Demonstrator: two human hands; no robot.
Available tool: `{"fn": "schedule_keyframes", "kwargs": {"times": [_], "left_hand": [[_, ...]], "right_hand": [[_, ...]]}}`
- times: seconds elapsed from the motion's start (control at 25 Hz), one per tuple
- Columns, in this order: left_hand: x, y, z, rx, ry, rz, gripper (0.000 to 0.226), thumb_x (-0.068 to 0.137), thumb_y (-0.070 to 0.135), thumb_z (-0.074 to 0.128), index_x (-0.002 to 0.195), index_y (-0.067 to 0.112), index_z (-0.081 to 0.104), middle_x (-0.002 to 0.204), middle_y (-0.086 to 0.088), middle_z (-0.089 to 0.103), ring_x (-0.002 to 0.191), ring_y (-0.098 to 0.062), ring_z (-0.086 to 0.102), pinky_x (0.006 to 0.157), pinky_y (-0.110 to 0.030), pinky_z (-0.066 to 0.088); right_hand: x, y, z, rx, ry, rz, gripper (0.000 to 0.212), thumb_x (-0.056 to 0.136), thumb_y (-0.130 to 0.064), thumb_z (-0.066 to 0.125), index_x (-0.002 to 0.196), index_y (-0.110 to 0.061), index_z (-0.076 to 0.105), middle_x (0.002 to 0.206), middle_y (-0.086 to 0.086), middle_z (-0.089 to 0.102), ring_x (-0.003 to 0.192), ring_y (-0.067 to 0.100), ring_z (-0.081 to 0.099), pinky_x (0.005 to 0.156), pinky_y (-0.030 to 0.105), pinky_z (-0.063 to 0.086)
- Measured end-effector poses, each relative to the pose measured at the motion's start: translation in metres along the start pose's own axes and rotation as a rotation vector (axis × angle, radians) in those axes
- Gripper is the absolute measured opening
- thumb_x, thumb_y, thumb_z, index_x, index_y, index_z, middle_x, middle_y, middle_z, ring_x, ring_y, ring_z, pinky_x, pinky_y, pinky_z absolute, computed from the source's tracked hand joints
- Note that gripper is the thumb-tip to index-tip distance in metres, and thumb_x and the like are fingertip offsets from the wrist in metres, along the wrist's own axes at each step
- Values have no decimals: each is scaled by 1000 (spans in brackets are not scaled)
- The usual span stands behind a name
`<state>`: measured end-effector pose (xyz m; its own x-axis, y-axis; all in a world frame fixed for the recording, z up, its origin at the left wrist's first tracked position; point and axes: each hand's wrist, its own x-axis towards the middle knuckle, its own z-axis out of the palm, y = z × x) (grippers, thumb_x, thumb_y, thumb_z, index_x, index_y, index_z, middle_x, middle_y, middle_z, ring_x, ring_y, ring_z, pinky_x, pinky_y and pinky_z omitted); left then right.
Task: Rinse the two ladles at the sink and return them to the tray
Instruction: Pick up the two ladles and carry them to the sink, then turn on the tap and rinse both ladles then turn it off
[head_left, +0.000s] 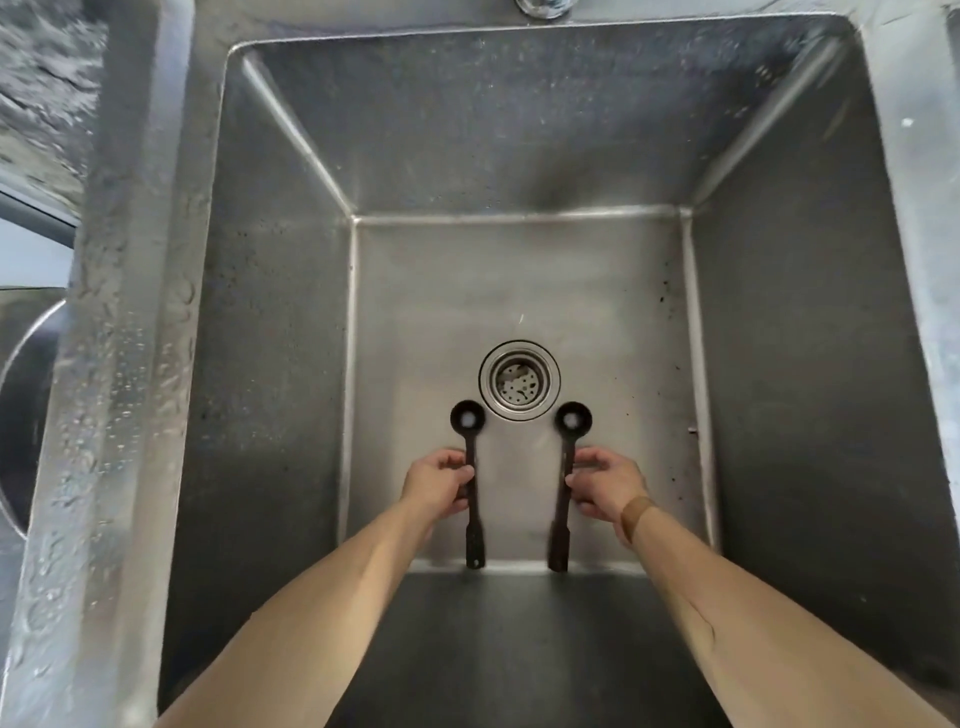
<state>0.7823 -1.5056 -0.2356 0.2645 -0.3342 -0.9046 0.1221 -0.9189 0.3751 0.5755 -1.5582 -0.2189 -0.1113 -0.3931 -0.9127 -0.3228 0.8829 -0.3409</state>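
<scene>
Light is dim and even; soft glare lies on the sink (519, 215) seams, its edges bend, the left rim is blurred.

Deep steel sink (779, 322); round drain strainer (519, 381) in its floor

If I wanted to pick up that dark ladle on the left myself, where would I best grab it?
Probably mid-handle, from its outer left side, as the left hand does now. The left dark long-handled ladle has a slim straight handle that fingers can wrap, and its small round bowl points away toward the round metal drain, so a handle grip leaves the bowl free for rinsing.
</scene>
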Motion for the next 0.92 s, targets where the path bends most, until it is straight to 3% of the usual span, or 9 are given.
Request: {"fn": "schedule_keyframes", "kwargs": {"times": [0.2,0.4,0.6,0.72,0.84,0.92], "left_hand": [[10,-14,1,66,83,66,12,86,5,68,96,10,72,73,-5,68,64,-19,58,55,-26,49],[14,-11,-3,274,167,148,14,76,17,78,71,25,67,69,-2,68,68,-22,63,76,-41,58],[0,13,-16,445,215,237,18,77,31,74,63,28,63,71,5,69,80,-23,69,74,-33,54],[-17,51,-29,611,293,423,12,84,37,68,85,26,72,90,-1,75,90,-22,69,75,-29,51],[-34,121,-47,725,410,661,35,88,45,61,113,21,67,110,2,71,102,-18,67,79,-26,49],[-44,171,-61,830,494,844,39,90,47,58,119,22,63,119,0,64,110,-21,62,88,-33,50]], "right_hand": [[8,8,6,-116,64,-51,21,75,-2,66,84,-21,69,75,6,70,66,20,60,66,32,52],[9,2,8,-243,98,-114,15,71,-16,70,79,-28,67,80,0,73,79,22,67,82,40,58],[-6,-12,-2,-356,97,-136,18,74,-23,70,91,-28,70,85,-2,71,87,22,67,80,35,55],[-18,-30,-11,-350,132,-181,28,76,-24,72,105,-21,71,94,3,71,89,21,65,82,26,51],[-33,-84,-24,-268,173,-286,29,81,-20,71,109,-16,69,87,2,71,77,16,65,59,13,50],[-45,-126,-30,-243,204,-387,30,82,-22,69,112,-17,69,94,5,72,86,23,67,72,21,55]]}}
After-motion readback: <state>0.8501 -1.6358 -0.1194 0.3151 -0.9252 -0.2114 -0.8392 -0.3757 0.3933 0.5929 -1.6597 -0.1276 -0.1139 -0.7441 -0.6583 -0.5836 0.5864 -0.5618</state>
